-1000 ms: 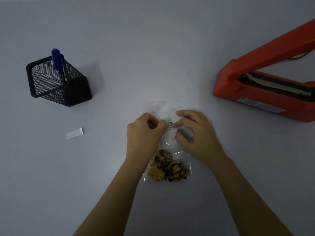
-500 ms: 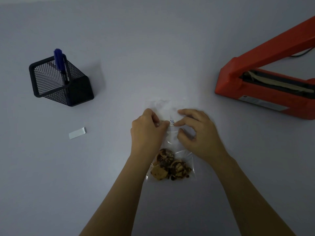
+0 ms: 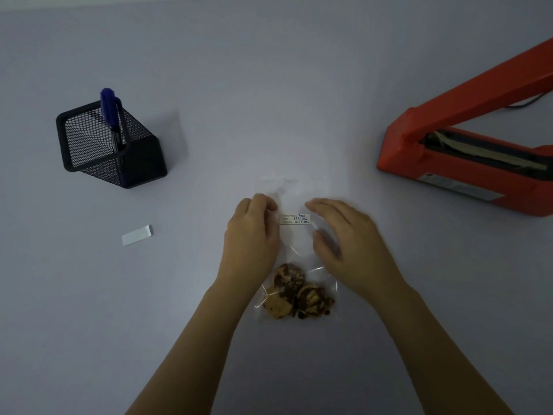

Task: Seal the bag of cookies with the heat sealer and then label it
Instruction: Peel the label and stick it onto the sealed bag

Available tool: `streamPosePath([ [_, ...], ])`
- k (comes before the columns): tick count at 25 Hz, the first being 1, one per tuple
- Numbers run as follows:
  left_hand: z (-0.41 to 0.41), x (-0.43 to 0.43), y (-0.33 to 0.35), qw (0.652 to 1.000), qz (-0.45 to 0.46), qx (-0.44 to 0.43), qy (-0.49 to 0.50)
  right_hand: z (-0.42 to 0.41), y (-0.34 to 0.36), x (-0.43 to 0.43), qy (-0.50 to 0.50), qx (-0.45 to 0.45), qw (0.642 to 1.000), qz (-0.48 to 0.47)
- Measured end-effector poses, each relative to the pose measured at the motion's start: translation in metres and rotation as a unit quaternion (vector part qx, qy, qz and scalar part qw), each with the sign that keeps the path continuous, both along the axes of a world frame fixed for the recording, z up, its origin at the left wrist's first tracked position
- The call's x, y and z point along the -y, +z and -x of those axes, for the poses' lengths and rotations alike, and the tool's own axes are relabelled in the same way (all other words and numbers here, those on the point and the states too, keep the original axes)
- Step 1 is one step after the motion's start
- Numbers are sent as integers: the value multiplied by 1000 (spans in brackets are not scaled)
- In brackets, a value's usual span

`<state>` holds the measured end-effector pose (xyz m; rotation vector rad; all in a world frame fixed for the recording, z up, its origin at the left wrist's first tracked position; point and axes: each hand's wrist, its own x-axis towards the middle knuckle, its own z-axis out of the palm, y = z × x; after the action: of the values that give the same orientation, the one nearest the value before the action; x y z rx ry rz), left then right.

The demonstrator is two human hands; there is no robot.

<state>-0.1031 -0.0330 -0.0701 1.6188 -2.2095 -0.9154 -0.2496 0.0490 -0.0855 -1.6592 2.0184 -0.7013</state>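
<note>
A clear plastic bag [image 3: 294, 193] lies flat on the table, with several brown cookies [image 3: 294, 295] at its near end. A small white label [image 3: 295, 218] with handwriting lies flat on the bag's middle. My left hand [image 3: 251, 235] rests on the bag just left of the label, fingers curled, thumb and fingertips at the bag's left edge. My right hand [image 3: 344, 238] hovers just right of the label, fingers spread and slightly blurred, holding nothing. The red heat sealer [image 3: 466, 157] stands at the far right with its arm raised.
A black mesh pen holder [image 3: 110, 148] with a blue marker [image 3: 109, 115] stands at the far left. A small white strip of backing paper [image 3: 137, 234] lies on the table left of my hands. The grey table surface [image 3: 269, 85] stretches beyond the bag.
Both hands were pinching the label together at the bag's middle. Now they have drawn apart, the right hand lifting off to the right, and the whole label shows on the bag.
</note>
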Motion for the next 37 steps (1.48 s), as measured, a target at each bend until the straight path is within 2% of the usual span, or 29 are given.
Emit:
streamPosePath([
  [4, -24, -12, -13, 979, 115, 67, -153, -7, 3, -9, 24, -100, 993, -52],
  [9, -40, -12, -10, 959, 106, 123, -234, -10, 2, -12, 42, -160, 982, -88],
  [26, -31, -3, -12, 954, 106, 162, -230, -14, -2, -9, 30, -187, 979, -77],
  [37, -30, -3, -12, 953, 126, 153, -230, -14, -7, -9, 24, -189, 979, -73],
])
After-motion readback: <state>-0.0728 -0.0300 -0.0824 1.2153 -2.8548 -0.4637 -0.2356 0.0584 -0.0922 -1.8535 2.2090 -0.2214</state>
